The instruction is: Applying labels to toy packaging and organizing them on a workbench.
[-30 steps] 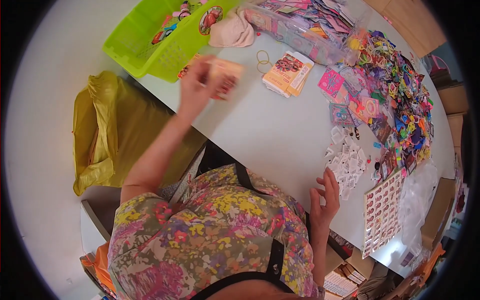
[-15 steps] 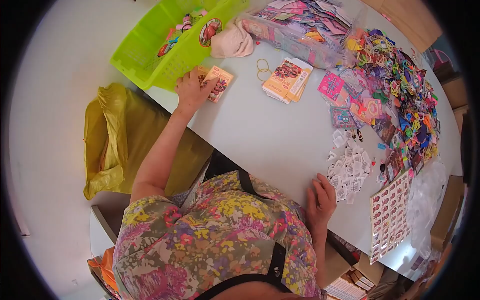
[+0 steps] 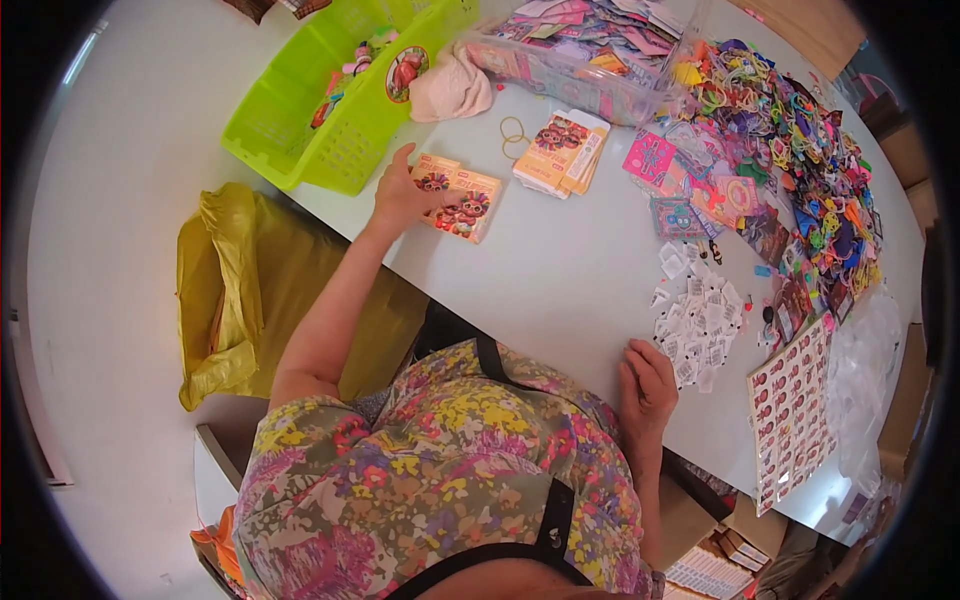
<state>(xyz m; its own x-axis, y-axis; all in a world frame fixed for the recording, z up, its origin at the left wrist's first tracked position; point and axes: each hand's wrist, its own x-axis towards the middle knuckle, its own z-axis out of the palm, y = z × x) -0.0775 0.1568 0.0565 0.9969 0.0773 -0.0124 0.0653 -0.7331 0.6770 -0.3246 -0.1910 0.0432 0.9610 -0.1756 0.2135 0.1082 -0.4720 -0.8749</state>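
My left hand is at the table's left edge, fingers apart. Its thumb lies across two small orange boxes with cartoon figures, the left box and the right box, which sit side by side. The hand hides part of the left box. To their right is a stack of flat orange cartons, with two tan rubber bands beside it. My right hand rests loosely at the near table edge, fingers stretched and slightly bent, holding nothing. Close by its fingertips is a pile of small white labels.
A green basket stands at the far left beside a pink cloth. Farther back is a clear bin of printed cards. Colourful trinkets cover the right side, near a sticker sheet. A yellow bag hangs below the left edge.
My left hand and the two orange boxes have moved right and nearer to me. The fingers of that hand have spread away from the left box. My right hand has hardly moved.
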